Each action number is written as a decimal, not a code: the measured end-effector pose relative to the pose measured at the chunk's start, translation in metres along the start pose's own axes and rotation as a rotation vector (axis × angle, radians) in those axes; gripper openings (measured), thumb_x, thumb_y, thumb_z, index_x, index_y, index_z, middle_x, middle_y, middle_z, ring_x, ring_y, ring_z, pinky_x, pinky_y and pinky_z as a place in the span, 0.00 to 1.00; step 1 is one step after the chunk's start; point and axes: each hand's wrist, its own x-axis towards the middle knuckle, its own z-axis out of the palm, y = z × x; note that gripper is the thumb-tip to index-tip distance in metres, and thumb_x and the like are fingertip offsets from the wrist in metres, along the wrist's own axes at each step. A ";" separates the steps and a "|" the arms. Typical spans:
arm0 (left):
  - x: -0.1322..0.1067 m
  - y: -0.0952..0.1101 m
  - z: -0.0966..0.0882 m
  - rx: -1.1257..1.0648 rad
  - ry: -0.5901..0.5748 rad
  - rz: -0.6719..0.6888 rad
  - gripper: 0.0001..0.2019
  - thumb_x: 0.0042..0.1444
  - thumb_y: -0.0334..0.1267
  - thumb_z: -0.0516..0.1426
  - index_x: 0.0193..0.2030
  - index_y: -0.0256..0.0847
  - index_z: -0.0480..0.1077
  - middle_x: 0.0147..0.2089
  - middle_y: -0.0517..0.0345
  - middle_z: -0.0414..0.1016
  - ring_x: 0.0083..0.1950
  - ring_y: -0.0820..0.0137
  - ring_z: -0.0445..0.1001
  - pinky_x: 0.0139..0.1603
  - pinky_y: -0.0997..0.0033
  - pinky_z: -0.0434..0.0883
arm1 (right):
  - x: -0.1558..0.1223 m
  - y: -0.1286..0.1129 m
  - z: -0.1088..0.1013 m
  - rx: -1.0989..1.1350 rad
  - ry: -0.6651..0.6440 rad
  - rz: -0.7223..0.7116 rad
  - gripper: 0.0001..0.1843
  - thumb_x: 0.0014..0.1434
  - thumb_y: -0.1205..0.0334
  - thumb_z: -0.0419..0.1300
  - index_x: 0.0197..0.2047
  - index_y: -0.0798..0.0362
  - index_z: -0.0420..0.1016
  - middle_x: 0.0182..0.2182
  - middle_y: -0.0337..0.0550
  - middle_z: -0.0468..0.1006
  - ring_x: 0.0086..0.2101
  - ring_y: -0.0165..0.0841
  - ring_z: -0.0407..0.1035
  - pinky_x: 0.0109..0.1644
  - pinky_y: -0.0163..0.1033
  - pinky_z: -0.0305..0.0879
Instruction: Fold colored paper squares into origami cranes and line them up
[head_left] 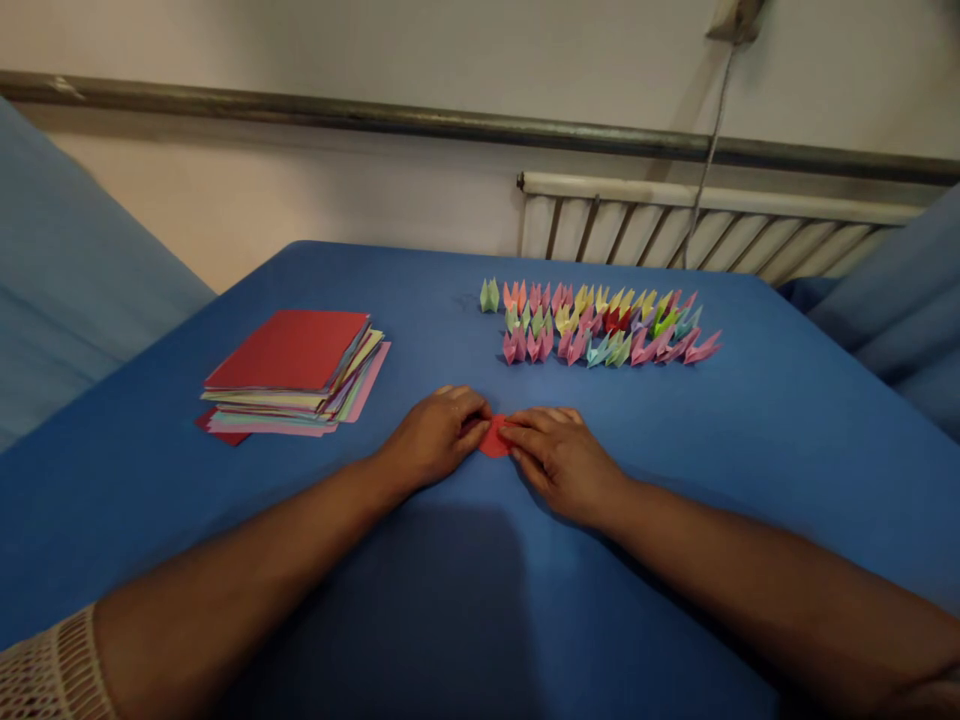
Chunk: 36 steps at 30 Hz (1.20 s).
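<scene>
Small red folded paper (pixel 495 440) flat on tabletop (pixel 675 470), pinched between fingertips of left hand (pixel 439 435) and right hand (pixel 559 455); probably light, thin, easily creased; best gripped at folded edges; paper stack (pixel 300 375) left, folded figures (pixel 600 325) beyond.

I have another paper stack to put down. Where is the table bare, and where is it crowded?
Bare cloth lies right of the right hand, this side of the folded figures, out to the table edge. Another strip runs between the paper stack and the figures. It is crowded centre front, where the left hand and right hand hold the red piece.
</scene>
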 end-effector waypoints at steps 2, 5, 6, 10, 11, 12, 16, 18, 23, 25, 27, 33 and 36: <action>0.000 -0.001 0.000 -0.009 -0.001 0.008 0.05 0.59 0.35 0.54 0.39 0.41 0.71 0.37 0.56 0.73 0.38 0.68 0.70 0.41 0.68 0.67 | -0.001 0.000 0.000 -0.022 0.004 0.015 0.18 0.67 0.62 0.51 0.57 0.52 0.72 0.55 0.47 0.74 0.53 0.39 0.65 0.57 0.48 0.58; 0.001 -0.003 0.000 -0.001 -0.023 0.033 0.05 0.60 0.35 0.54 0.36 0.40 0.71 0.36 0.56 0.73 0.39 0.67 0.70 0.42 0.67 0.67 | -0.001 -0.001 -0.001 -0.071 -0.002 0.029 0.19 0.67 0.61 0.50 0.57 0.54 0.72 0.56 0.49 0.73 0.54 0.40 0.65 0.57 0.49 0.58; 0.001 -0.003 0.000 0.004 -0.031 0.035 0.05 0.60 0.36 0.54 0.36 0.40 0.71 0.36 0.56 0.73 0.39 0.67 0.70 0.42 0.67 0.67 | -0.001 -0.002 -0.001 -0.087 -0.007 0.032 0.19 0.67 0.61 0.50 0.57 0.54 0.73 0.56 0.49 0.73 0.54 0.40 0.65 0.57 0.49 0.58; 0.003 -0.004 0.000 0.032 -0.042 -0.022 0.04 0.60 0.38 0.56 0.37 0.41 0.71 0.37 0.57 0.73 0.40 0.67 0.70 0.42 0.67 0.66 | 0.001 -0.001 -0.002 -0.122 -0.021 0.045 0.18 0.68 0.61 0.49 0.53 0.53 0.76 0.54 0.49 0.75 0.52 0.41 0.66 0.55 0.48 0.60; 0.003 -0.003 0.000 0.046 -0.047 -0.042 0.04 0.59 0.38 0.56 0.37 0.41 0.71 0.37 0.57 0.73 0.40 0.66 0.70 0.42 0.67 0.66 | 0.002 -0.001 -0.002 -0.123 -0.018 0.044 0.17 0.69 0.61 0.49 0.52 0.53 0.77 0.53 0.49 0.75 0.51 0.40 0.67 0.54 0.48 0.60; 0.004 -0.001 -0.001 0.061 -0.054 -0.060 0.04 0.59 0.37 0.56 0.38 0.41 0.71 0.38 0.56 0.74 0.41 0.66 0.70 0.43 0.67 0.66 | 0.003 0.000 -0.001 -0.120 -0.013 0.041 0.17 0.69 0.61 0.49 0.51 0.53 0.77 0.53 0.48 0.76 0.50 0.40 0.67 0.54 0.48 0.60; 0.009 0.010 -0.005 0.133 -0.112 -0.090 0.09 0.59 0.40 0.56 0.45 0.41 0.71 0.42 0.54 0.75 0.43 0.64 0.71 0.45 0.66 0.66 | 0.004 0.006 0.001 -0.092 0.029 0.027 0.15 0.68 0.61 0.50 0.47 0.53 0.78 0.50 0.48 0.77 0.49 0.38 0.67 0.51 0.46 0.60; 0.014 0.016 -0.009 0.155 -0.158 -0.134 0.11 0.59 0.42 0.56 0.45 0.42 0.71 0.42 0.54 0.75 0.42 0.64 0.72 0.43 0.67 0.66 | 0.004 0.009 0.001 -0.079 0.045 0.021 0.14 0.68 0.62 0.51 0.45 0.53 0.78 0.49 0.47 0.77 0.47 0.38 0.68 0.50 0.45 0.60; 0.026 0.023 -0.017 0.147 -0.274 -0.288 0.10 0.55 0.43 0.57 0.42 0.44 0.71 0.37 0.57 0.75 0.36 0.66 0.71 0.33 0.70 0.62 | 0.005 0.013 -0.001 -0.047 0.050 0.022 0.12 0.67 0.62 0.52 0.43 0.54 0.77 0.45 0.46 0.78 0.45 0.37 0.68 0.49 0.44 0.60; 0.026 0.021 -0.017 0.135 -0.267 -0.238 0.07 0.55 0.41 0.58 0.38 0.42 0.72 0.36 0.57 0.74 0.36 0.67 0.70 0.35 0.70 0.62 | 0.006 0.013 -0.002 -0.033 0.042 0.034 0.11 0.67 0.62 0.53 0.43 0.54 0.76 0.43 0.46 0.78 0.45 0.37 0.68 0.50 0.43 0.60; 0.023 0.017 -0.015 0.132 -0.215 -0.157 0.06 0.54 0.40 0.58 0.35 0.41 0.71 0.36 0.56 0.73 0.38 0.66 0.70 0.39 0.69 0.63 | 0.006 0.012 -0.002 -0.025 0.036 0.046 0.10 0.66 0.62 0.53 0.44 0.54 0.75 0.42 0.47 0.78 0.44 0.37 0.68 0.50 0.43 0.60; 0.006 0.017 -0.005 0.104 -0.085 -0.079 0.07 0.60 0.41 0.56 0.36 0.41 0.70 0.34 0.57 0.72 0.37 0.66 0.69 0.37 0.69 0.63 | 0.008 0.014 0.004 0.097 0.111 0.110 0.14 0.63 0.63 0.58 0.52 0.54 0.70 0.46 0.48 0.77 0.45 0.36 0.68 0.51 0.43 0.61; 0.003 0.024 -0.003 0.143 -0.041 -0.036 0.08 0.62 0.41 0.54 0.38 0.40 0.71 0.32 0.56 0.71 0.35 0.66 0.69 0.35 0.69 0.63 | 0.009 0.016 0.005 0.153 0.146 0.108 0.13 0.63 0.61 0.59 0.50 0.54 0.71 0.44 0.46 0.78 0.43 0.35 0.70 0.50 0.41 0.62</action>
